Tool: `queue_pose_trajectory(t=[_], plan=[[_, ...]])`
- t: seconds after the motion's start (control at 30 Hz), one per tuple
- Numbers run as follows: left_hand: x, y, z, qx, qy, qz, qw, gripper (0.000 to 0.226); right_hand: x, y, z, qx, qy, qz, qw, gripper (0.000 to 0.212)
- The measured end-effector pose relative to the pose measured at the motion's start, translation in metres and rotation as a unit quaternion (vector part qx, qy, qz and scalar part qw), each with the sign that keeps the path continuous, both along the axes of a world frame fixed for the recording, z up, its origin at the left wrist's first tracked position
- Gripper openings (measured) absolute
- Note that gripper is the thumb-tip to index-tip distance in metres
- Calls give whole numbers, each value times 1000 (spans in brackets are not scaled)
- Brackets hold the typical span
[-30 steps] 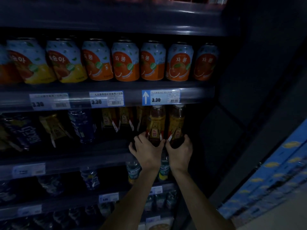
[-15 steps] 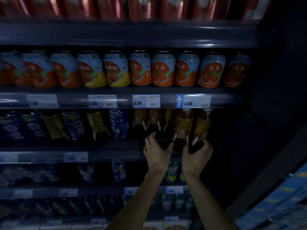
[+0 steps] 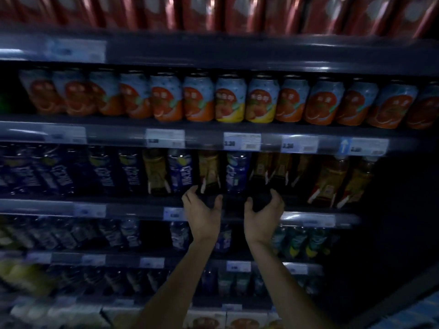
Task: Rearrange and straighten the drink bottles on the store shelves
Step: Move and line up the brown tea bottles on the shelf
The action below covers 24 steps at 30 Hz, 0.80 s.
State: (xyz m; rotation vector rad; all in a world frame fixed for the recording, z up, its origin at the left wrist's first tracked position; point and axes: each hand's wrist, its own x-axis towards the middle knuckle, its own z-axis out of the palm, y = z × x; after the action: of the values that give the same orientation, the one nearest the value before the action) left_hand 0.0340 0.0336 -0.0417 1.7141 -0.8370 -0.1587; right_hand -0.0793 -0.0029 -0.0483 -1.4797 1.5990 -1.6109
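Note:
On the dim middle shelf [image 3: 133, 208], dark tea bottles with yellow labels stand mixed among blue-labelled bottles. My left hand [image 3: 203, 214] curls around the base of one tea bottle [image 3: 209, 167], which stands between two blue bottles [image 3: 180, 172] [image 3: 236, 172]. My right hand [image 3: 261, 219] wraps the dark base of another tea bottle [image 3: 260, 172] just right of them. Two more tea bottles [image 3: 332, 179] lean at the right end of the row. The view is blurred by motion.
A row of orange and yellow fruit cans [image 3: 230, 100] fills the shelf above, with red cans [image 3: 237, 10] on top. Price tags [image 3: 242, 141] line the shelf edges. Lower shelves hold small bottles [image 3: 297, 241] and cartons [image 3: 206, 321]. The cabinet's dark side wall [image 3: 403, 210] is at the right.
Both hands have left the two rightmost tea bottles and shifted left along the shelf onto bottles nearer the middle. My view has swung left and up.

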Motion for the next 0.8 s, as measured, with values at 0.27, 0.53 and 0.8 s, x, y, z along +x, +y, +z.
queue_pose_trajectory(t=[0.27, 0.53, 0.8], plan=[[121, 37, -3, 13, 9, -1, 1000, 59, 117, 24, 1, 17, -18, 36, 999, 60], [176, 34, -8, 40, 30, -40, 998, 62, 149, 1, 7, 9, -8, 4, 1000, 46], [166, 11, -8, 51, 4, -40, 998, 67, 149, -19, 7, 43, -4, 22, 999, 56]])
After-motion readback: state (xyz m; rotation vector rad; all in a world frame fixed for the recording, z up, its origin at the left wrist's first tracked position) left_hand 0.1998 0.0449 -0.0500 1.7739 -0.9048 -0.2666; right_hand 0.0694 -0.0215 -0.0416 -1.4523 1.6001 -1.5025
